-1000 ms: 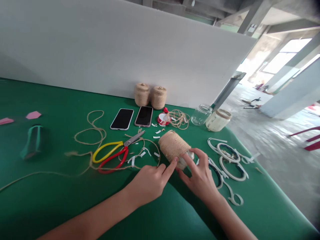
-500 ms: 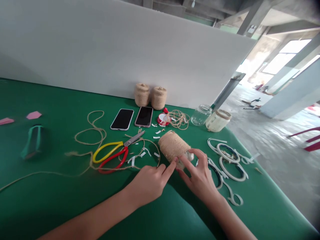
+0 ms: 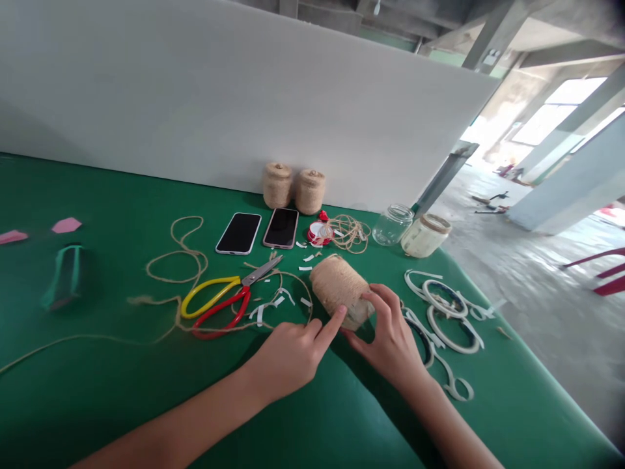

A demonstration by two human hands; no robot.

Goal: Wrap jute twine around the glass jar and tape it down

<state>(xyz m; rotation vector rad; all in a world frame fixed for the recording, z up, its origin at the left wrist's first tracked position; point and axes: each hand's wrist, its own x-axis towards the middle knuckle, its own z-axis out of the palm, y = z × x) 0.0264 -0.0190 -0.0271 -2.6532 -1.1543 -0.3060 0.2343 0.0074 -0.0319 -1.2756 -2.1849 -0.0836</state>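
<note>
Wrapped jar: the wrapped jar (image 3: 336, 280) lies tilted on its side on the table (image 3: 122, 397), between the fingers of both hands; twine covers the far part, and a bare band shows at the near end.
Right grip: the right hand (image 3: 390, 335) grasps the bare end, thumb low, fingers over the top.
Left grip: the left hand (image 3: 295, 355) sets an extended index finger at the wrapping's edge, other fingers curled — whether they hold a strand cannot be told.
Loose twine: the loose twine (image 3: 178, 311) crosses the handles of the scissors (image 3: 245, 283).
Edge turn: light, steady fingertip pressure should prevent slipping; the right hand should support without dragging the wrap.
Slack: best cleared from the scissors — a snag could loosen turns.
</note>
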